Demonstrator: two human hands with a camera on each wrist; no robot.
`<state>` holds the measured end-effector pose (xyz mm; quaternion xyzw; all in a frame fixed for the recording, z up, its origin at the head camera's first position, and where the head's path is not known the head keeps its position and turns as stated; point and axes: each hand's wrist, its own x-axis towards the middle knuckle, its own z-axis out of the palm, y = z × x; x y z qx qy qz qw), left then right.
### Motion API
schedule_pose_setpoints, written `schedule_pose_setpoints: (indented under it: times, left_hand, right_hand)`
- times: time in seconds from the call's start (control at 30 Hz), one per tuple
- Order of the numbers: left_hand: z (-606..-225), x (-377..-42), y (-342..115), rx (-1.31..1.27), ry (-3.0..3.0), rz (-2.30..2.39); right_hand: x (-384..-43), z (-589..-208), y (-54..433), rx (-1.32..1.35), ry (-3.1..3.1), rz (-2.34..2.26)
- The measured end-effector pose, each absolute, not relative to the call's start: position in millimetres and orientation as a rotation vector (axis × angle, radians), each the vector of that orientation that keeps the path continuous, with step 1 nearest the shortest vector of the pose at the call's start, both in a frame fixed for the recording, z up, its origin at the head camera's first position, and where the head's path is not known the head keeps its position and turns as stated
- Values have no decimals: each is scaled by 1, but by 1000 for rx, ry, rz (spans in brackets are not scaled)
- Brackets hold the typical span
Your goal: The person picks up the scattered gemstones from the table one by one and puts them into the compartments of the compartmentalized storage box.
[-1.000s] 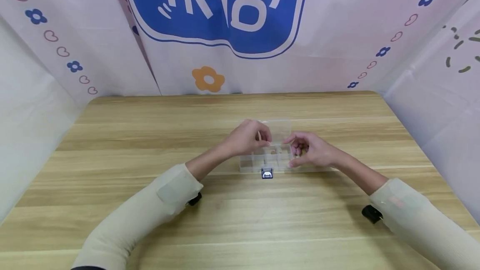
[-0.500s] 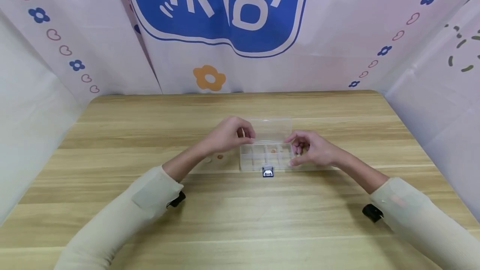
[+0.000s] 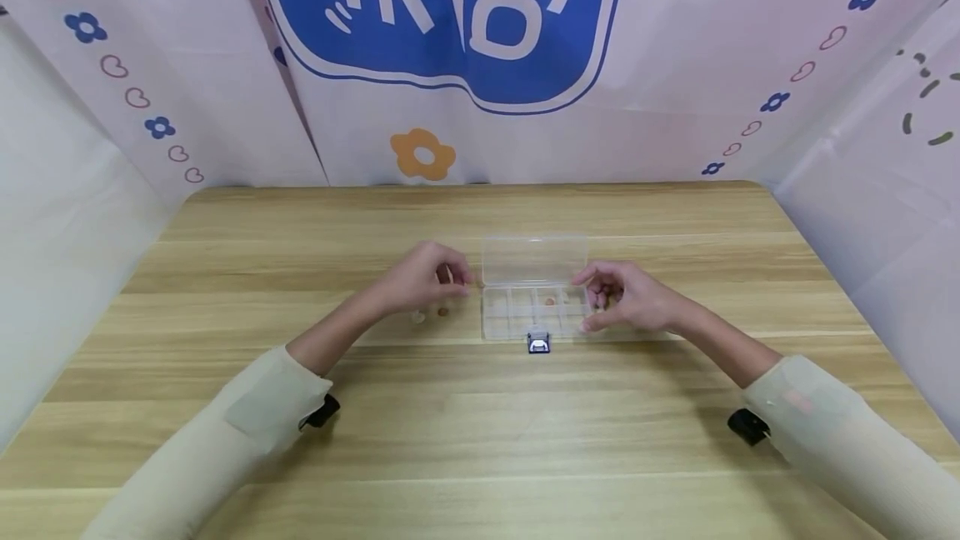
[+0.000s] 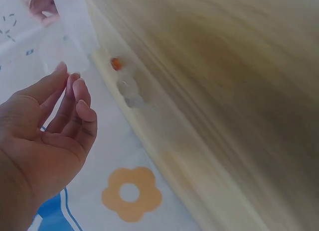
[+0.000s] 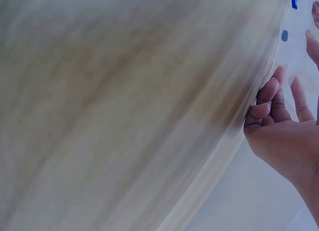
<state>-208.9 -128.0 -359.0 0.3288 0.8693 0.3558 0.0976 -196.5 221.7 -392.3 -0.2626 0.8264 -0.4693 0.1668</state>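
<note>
A clear plastic compartment box lies on the table with its transparent lid raised at the back and a blue latch at the front. One compartment has a small orange piece. My right hand grips the box's right end, thumb at the front and index finger at the back corner. Left of the box, my left hand hovers above the table, fingers loosely bent and nothing visible between them. Below it lie a brownish-orange bead-like piece and pale clear pieces.
In the left wrist view the orange piece and two clear pieces lie in a row on the wood table. A printed white cloth hangs behind the table's far edge.
My left hand has moved left from above the box to beside it, uncovering the left compartments and the small pieces on the table. My right hand has stayed at the box's right end.
</note>
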Motion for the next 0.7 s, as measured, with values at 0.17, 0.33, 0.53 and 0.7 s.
schedule_pose_setpoints:
  times: [0.17,0.33,0.53,0.7]
  left_hand:
    - [-364,-209,-143,908,2586,1066]
    - [-367,-211,-152,891,2598,1057]
    - [-369,-211,-159,836,2628,995]
    - [-370,-211,-164,762,2649,932]
  right_hand:
    - [-196,-392,222,-749,2346,-1342]
    - [-196,-392,223,-744,2350,-1343]
    - [-196,-392,223,-742,2347,-1351]
    - [-197,-393,223,-743,2352,-1344]
